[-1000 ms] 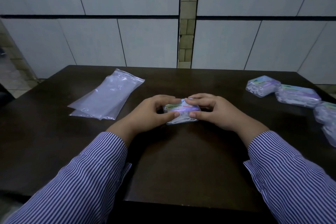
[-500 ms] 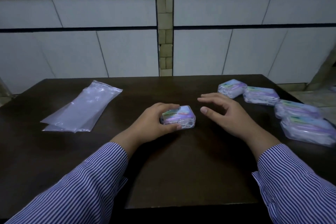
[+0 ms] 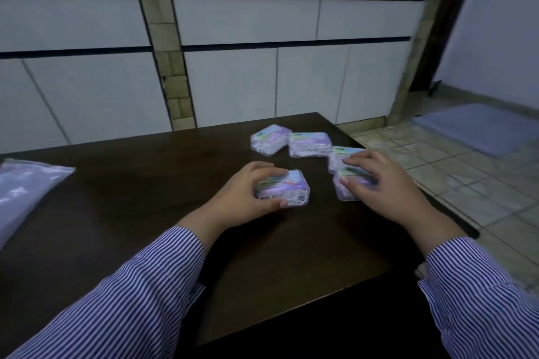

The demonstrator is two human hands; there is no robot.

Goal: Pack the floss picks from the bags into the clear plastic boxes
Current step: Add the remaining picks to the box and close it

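Five clear plastic boxes on the dark surface, all lids shut and stuffed with white floss picks — one box [image 3: 282, 189] mid-surface, four more [image 3: 309, 144] clustered by the right edge. Flat clear bags [image 3: 26, 192] lie far left.
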